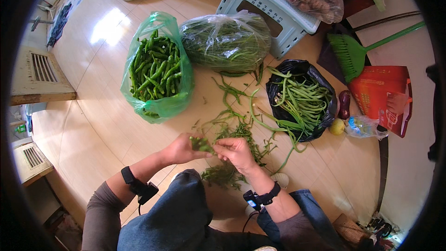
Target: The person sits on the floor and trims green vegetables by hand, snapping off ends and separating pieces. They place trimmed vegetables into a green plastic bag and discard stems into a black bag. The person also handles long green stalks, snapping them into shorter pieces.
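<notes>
My left hand (184,150) is closed around a small bunch of green peppers (200,144), slightly blurred. At the bunch's right end, the thumb and fingers of my right hand (235,151) are pinched together; what lies between those fingertips is too small to make out. Below and beyond both hands, a heap of green stems and trimmings (244,132) spreads over the tiled floor. Long green peppers fill an open green plastic bag (188,94) ahead of my left hand. Right of the heap, green beans (306,101) spill from a black plastic bag (296,63).
A tied clear bag of green stalks (226,42) leans by a light-blue plastic crate (278,43). On the right are a green broom (348,55), a red bag (379,94), an eggplant (344,104) and a yellowish round fruit (337,126). Louvred cabinet doors (43,69) jut in at left.
</notes>
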The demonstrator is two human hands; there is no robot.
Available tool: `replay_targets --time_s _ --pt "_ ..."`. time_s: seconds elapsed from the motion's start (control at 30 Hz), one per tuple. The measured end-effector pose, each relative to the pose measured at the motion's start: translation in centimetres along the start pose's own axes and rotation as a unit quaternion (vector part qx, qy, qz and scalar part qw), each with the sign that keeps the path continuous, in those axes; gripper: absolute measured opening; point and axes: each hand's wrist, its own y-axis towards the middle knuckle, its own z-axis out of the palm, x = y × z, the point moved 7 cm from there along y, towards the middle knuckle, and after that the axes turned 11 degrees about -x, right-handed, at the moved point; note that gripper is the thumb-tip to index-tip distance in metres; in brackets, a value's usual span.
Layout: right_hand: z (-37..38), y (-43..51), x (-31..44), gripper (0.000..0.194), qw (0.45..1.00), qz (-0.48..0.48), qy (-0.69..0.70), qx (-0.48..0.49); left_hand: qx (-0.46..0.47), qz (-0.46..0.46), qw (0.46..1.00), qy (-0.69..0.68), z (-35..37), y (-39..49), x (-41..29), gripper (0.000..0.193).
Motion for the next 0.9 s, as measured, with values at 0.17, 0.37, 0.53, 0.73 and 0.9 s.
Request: replay_targets --time_s 0.17,0.37,0.53,0.73,0.9 --pt "-1.7 0.5 0.9 0.008 0.978 -0.144 -0.035 -0.144 0.050 0.077 0.996 0.014 -0.1 -1.3 -5.3 0.031" --pt "-2.9 0.0 1.7 0.007 0.884 -0.218 -0.386 -0.146 0.068 0.380 0.904 -0.182 -8.5 -7.2 -21.7 0.040" --pt "-1.8 -0.6 0.4 0.016 0.830 -0.188 -0.523 -0.045 -0.354 0.186 0.908 -0.127 -18.6 -1.6 -21.9 0.039" --pt "-1.3 -1.6 3.7 0.022 0.815 -0.288 -0.502 -0.037 -0.351 0.049 0.910 0.213 -18.4 2.4 -14.8 0.066" --pt "-5.2 1.4 7.5 0.015 0.845 -0.239 -0.425 -0.218 -0.343 0.120 0.823 0.436 -18.2 1.2 -14.9 0.072"
